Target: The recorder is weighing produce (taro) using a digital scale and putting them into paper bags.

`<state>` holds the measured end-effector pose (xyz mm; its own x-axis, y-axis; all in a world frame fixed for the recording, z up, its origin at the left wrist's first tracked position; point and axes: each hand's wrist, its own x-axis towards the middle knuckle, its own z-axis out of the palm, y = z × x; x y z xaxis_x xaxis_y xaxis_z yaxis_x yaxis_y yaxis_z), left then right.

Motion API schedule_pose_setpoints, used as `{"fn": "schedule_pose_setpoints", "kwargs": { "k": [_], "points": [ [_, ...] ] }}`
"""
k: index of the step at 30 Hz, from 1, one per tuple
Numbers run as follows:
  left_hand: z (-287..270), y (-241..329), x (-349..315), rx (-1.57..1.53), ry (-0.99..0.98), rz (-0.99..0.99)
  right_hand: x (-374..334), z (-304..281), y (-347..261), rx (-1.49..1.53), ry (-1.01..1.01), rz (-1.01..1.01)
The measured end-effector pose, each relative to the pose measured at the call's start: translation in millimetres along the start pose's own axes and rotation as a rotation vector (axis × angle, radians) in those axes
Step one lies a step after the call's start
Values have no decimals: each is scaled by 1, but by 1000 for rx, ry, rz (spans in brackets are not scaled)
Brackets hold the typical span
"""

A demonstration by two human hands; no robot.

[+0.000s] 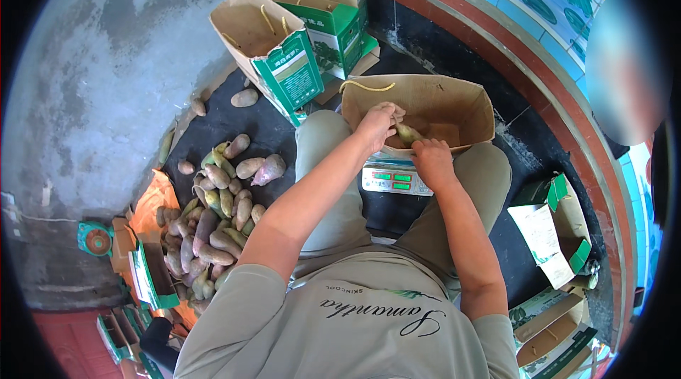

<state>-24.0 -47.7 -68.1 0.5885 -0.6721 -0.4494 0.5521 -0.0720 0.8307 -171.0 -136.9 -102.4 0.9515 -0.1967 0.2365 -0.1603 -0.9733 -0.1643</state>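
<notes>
A brown cardboard carry bag (464,113) with a yellow cord handle stands open in front of me, on a digital scale (397,179) with green-lit displays. In its mouth, at the near rim, a greenish radish (407,133) lies between my hands. My left hand (381,125) is closed at the radish's left end. My right hand (432,163) curls over the near rim, its fingers closed against the radish's other end. Its fingertips are partly hidden. The bag's bottom shows only in part.
A large pile of green and purple radishes (213,237) lies to my left on black sheeting. Upright green-and-brown carry bags (287,70) stand at the far left. More cartons (553,230) sit at the right, beside a curved brick-red ledge (567,106). A blurred person (628,67) is at far right.
</notes>
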Motion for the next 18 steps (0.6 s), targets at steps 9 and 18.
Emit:
{"fn": "schedule_pose_setpoints", "kwargs": {
  "k": [9,18],
  "points": [
    [-45,53,-96,403,163,726,0,6,5,31,30,-30],
    [-256,-14,-195,879,871,520,1,-1,3,-7,-48,-62]
  ]
}}
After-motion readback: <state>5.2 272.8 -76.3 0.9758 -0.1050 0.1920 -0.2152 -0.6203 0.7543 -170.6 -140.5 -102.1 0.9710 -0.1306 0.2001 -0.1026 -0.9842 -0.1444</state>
